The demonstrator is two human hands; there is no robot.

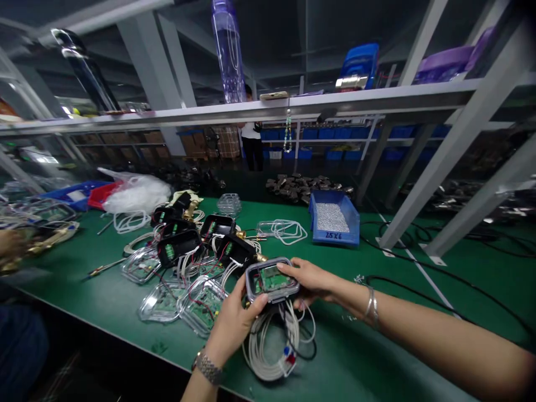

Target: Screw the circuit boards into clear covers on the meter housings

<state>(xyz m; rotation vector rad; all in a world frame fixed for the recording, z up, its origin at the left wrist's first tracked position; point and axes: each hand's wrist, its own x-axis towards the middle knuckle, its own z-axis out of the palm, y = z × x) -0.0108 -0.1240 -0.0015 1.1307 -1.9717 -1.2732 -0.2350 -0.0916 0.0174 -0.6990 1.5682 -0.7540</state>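
Observation:
Between both hands is a black electronics enclosure (273,281) with a clear lid and a green circuit board inside. My left hand (237,318) grips its near left corner, thumb on the front edge. On the far right side, my right hand (309,279) holds it with a finger or thumb lying on the lid; its other fingers are partly hidden underneath. A coil of white cable (268,357) with a blue and a red piece on it lies just below the enclosure. Left of my hands are several open black housings (180,247) and clear lids with circuit boards (204,304).
A blue bin (335,219) of small metal screws or pins stands at the back right, near white gasket rings (290,231). Black cables (419,285) cross the right side by a shelf post (419,184). Another person's blurred hand (12,245) is at far left.

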